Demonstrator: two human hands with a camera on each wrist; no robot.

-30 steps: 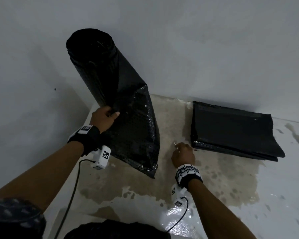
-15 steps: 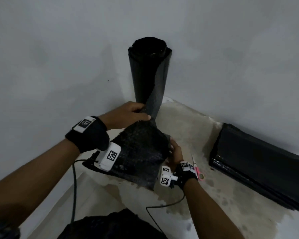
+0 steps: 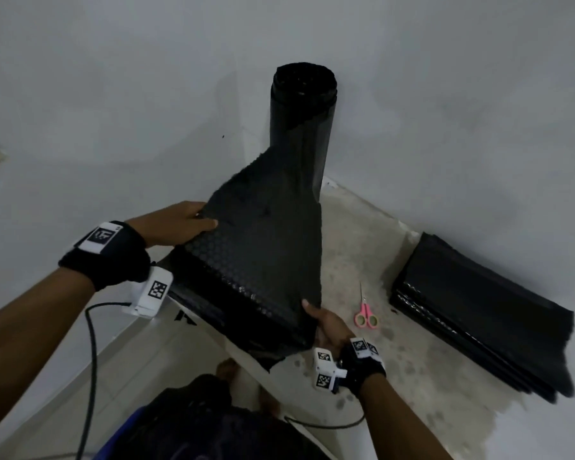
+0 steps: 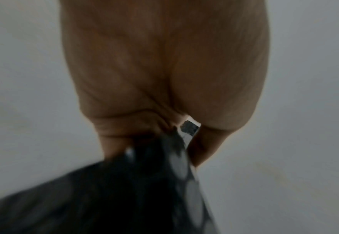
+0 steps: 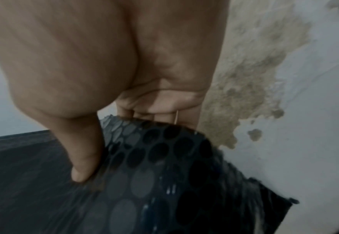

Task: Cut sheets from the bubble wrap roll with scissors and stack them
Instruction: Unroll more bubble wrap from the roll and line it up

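The black bubble wrap roll [image 3: 304,104] stands upright in the wall corner. My left hand [image 3: 176,222] and right hand [image 3: 329,327] pinch its pulled-out sheet [image 3: 263,260]. Right of the roll lie stacked sheets [image 3: 478,310], edge cut off, then pink scissors [image 3: 365,315].

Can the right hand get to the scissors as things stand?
Probably yes, once it lets go: the right hand grips the bubble wrap sheet, but the scissors lie beside it on the bare floor, nothing between.
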